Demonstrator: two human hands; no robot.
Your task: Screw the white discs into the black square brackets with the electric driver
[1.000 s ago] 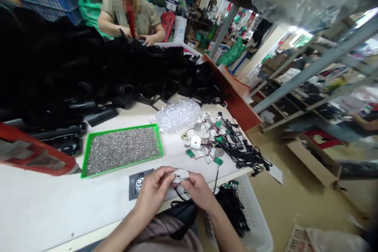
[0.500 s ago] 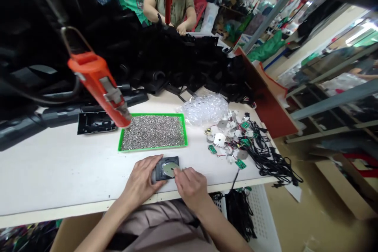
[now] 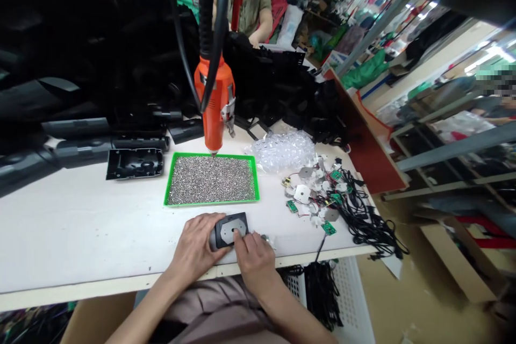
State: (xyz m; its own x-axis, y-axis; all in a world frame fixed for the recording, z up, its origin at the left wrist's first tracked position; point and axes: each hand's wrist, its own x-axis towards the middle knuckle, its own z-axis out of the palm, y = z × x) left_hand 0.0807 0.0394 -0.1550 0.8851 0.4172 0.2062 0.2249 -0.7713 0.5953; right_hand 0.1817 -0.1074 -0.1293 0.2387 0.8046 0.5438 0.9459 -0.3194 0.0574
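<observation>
My left hand (image 3: 198, 241) is wrapped round the side of a small black plastic housing (image 3: 219, 238), low over the front of the table. A flat silvery metal plate (image 3: 229, 233) with a dark central hole lies on the housing's upper face. My right hand (image 3: 255, 253) is closed, its fingers curled, with a fingertip and thumb against the plate near that hole. Something small and shiny shows just beyond my right knuckles; I cannot make out what. Behind the housing lies a green tray (image 3: 257, 183) full of tiny metal screws. An orange electric screwdriver (image 3: 214, 113) hangs over its back edge.
A black half-shell (image 3: 135, 164) lies left of the tray. Clear plastic bags (image 3: 282, 149), circuit boards with metal discs (image 3: 301, 193) and black cables (image 3: 363, 220) cover the right side. Black plastic parts are heaped behind. A co-worker (image 3: 262, 11) sits opposite.
The metal plate, tilted in my right fingers before, now lies flatter on the housing. The screwdriver has swung right and hangs more upright. My view has shifted slightly.
</observation>
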